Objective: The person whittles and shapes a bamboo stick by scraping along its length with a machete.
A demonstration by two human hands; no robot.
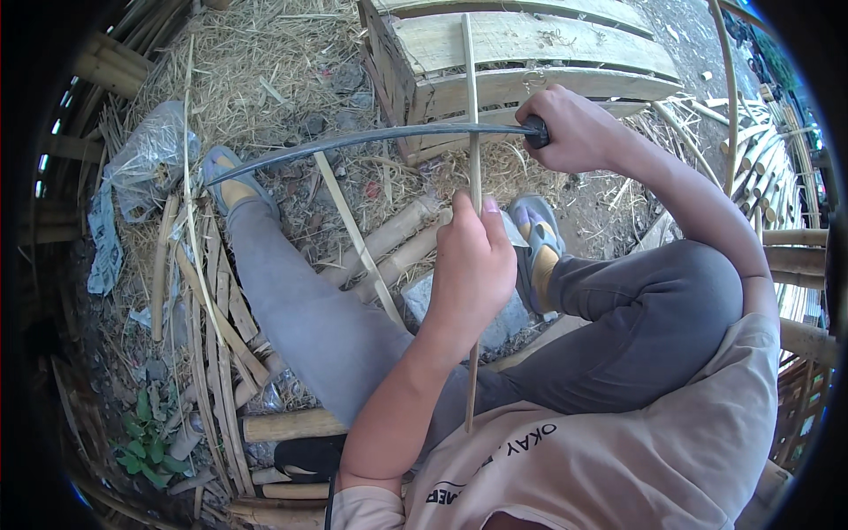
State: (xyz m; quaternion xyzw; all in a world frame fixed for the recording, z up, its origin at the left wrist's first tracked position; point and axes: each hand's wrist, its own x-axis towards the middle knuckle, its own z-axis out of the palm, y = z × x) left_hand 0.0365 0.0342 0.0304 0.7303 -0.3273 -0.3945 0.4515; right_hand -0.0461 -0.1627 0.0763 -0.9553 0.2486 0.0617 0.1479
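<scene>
My left hand (478, 261) is closed around a thin, pale bamboo strip (471, 75) that stands lengthwise in front of me. The strip's near end reaches down to my shirt, its far end up over a wooden crate. In my right hand (574, 131) is the dark handle of a long machete (353, 141), fingers wrapped round it. Its slightly curved blade points left and crosses the strip above my left hand, near the handle end. Whether the edge bites into the strip cannot be made out.
The slatted wooden crate (521, 44) stands ahead. Bamboo strips and poles (216, 344) lie to my left, near a clear plastic bag (150, 163). A grey stone block (503, 327) sits between my legs. Cut bamboo (773, 163) is piled at right; straw shavings (265, 53) cover the ground.
</scene>
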